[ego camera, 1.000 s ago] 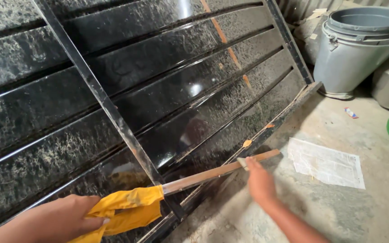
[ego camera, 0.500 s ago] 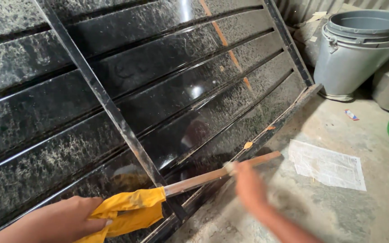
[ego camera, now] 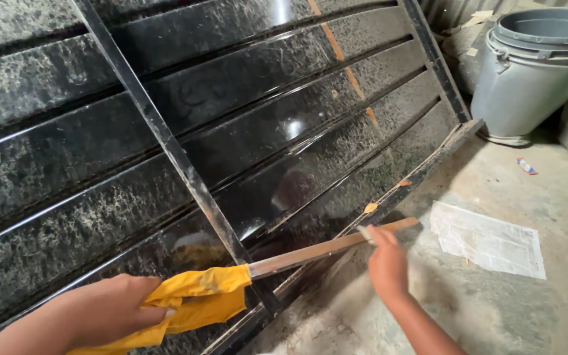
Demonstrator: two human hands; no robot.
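While two hands [ego camera: 110,312] [ego camera: 386,263] grip one stick [ego camera: 333,246], one yellow cloth [ego camera: 195,302]

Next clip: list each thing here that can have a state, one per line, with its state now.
Left hand: closed on the yellow cloth.
Yellow cloth: bunched around one end of the wooden strip.
Wooden strip: held off the floor, slanting along the panel's lower edge.
Right hand: gripping the strip near its far end.
Black metal panel: leaning, glossy, speckled with dust.
Grey buckets: upright, nested.
Paper sheet: flat on the floor.
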